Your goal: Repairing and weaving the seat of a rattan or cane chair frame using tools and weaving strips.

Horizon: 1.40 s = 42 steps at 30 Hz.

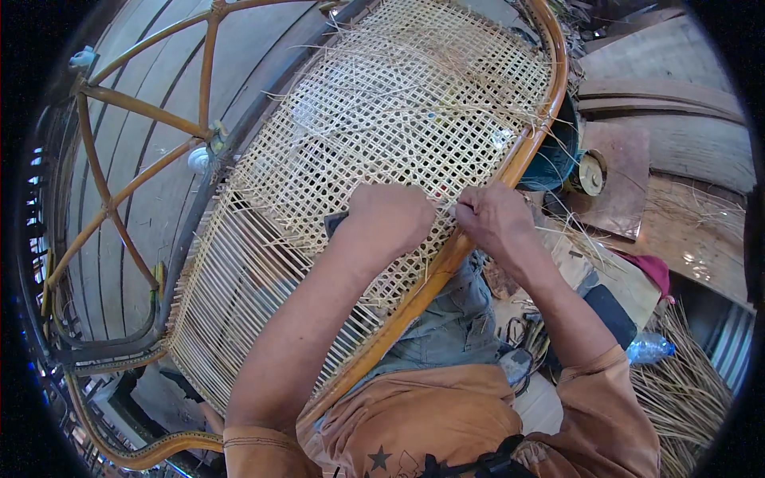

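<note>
A large curved rattan frame (550,95) lies across my lap, its opening filled with woven cane webbing (374,119). The far part is a close open-hole weave; nearer the left, parallel cane strands (239,295) run without crossing pieces. My left hand (394,219) is closed in a fist on the webbing near the right rail. A short dark piece (335,224) shows beside that fist; whether it is held is hidden. Just right of it, my right hand (498,219) is pinched at the rail, with a pale cane strand (554,231) trailing out past the wrist.
Another rattan frame (147,107) with crossed poles stands at the left. At right are wooden boards (669,143), a dark green bucket (550,155), a tin can (590,173), a plastic bottle (649,348) and a heap of loose cane (685,390). Loose strand ends stick out around the webbing.
</note>
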Tool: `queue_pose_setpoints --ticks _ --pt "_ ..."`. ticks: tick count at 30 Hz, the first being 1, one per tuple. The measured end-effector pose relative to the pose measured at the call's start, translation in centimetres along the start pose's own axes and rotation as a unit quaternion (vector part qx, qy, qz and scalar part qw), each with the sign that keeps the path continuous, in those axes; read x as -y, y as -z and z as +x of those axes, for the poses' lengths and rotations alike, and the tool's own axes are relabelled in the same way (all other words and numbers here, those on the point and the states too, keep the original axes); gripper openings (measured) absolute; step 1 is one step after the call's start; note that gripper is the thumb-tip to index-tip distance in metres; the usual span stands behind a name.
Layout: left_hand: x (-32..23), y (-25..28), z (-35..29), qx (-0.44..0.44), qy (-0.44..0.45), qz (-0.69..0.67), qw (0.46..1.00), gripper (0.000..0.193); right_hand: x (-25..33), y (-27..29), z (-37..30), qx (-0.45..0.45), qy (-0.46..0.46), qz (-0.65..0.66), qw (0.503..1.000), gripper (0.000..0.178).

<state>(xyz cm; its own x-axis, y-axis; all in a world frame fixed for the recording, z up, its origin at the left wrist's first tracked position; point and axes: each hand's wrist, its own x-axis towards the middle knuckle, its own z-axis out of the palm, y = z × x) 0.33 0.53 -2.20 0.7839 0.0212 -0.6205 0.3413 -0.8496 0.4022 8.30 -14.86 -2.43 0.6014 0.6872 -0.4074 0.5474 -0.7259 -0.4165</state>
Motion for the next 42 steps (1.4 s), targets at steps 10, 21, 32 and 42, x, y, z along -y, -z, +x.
queue_pose_setpoints --ticks 10,21,32,42 --pt "-0.9 2.3 1.3 -0.023 -0.052 0.111 0.992 0.016 1.6 0.0 -0.3 -0.036 -0.026 0.040 0.998 0.014" --pt "-1.1 2.6 2.3 0.025 -0.119 0.117 0.986 0.018 0.9 -3.5 -2.4 -0.211 0.038 0.031 0.976 0.007" --pt "-1.5 1.6 2.0 0.008 -0.142 0.164 0.976 0.019 0.7 -4.8 -2.7 -0.230 0.036 0.014 0.972 0.005" --pt "-0.9 0.1 0.3 -0.069 -0.155 0.202 0.965 0.015 0.9 -4.5 -3.3 -0.222 0.070 0.016 0.972 0.005"
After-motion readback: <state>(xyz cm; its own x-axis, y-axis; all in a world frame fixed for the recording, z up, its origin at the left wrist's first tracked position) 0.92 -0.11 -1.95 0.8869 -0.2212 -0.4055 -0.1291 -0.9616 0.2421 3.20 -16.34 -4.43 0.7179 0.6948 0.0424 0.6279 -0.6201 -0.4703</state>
